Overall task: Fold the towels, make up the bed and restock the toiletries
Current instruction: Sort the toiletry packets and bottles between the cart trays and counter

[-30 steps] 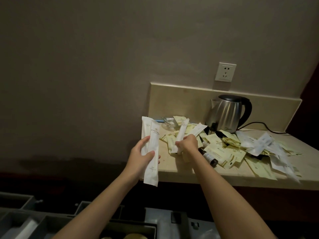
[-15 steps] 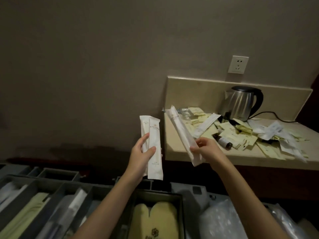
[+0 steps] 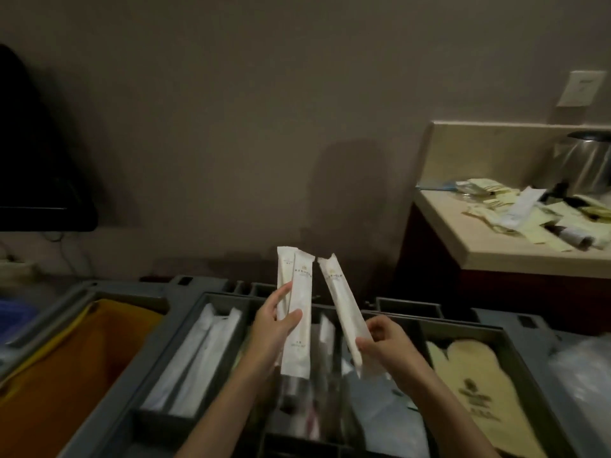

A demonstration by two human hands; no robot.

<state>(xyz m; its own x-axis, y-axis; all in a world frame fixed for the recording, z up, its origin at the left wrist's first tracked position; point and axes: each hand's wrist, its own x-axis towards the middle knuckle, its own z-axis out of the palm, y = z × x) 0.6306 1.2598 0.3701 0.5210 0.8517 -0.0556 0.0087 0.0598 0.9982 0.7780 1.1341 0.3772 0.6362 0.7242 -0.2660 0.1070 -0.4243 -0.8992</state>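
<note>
— White paper sachets, long and narrow, are what both hands hold. The left hand (image 3: 274,328) has two white sachets (image 3: 295,312) pinched together, thumb across the front and fingers behind, standing nearly upright with their tops clear of everything.

— And the other?

— The right hand (image 3: 386,342) pinches a single white sachet (image 3: 344,312) near its lower end, fingers curled round it. It leans left, so its top corner comes just beside the pair without plainly touching.

— What lies under them?

— A grey cart top (image 3: 172,355) split into open compartments. Nearest the left arm, one compartment holds more long white packets (image 3: 195,358) lying lengthwise, its dark rim free on all sides. The middle compartment, directly below the hands, has clear wrapped items (image 3: 310,391); I cannot tell what they are. To the right, pale yellow slippers (image 3: 469,381) with a printed emblem fill their compartment almost to the walls.

— Any open room?

— Between the raised sachets and the compartments there is free air. Far left, a yellow-orange bag (image 3: 66,375) hangs open in the cart's frame. At the right edge sits crumpled clear plastic (image 3: 582,368).

— Farther back?

— A beige countertop (image 3: 496,246) stands well apart to the right, its front edge bare, while pale yellow packets (image 3: 489,209) are scattered deeper in. A steel kettle (image 3: 585,163) stands at the back, cut by the frame. Above it a wall socket (image 3: 582,89); far left, a dark screen (image 3: 36,153) on the wall.
</note>
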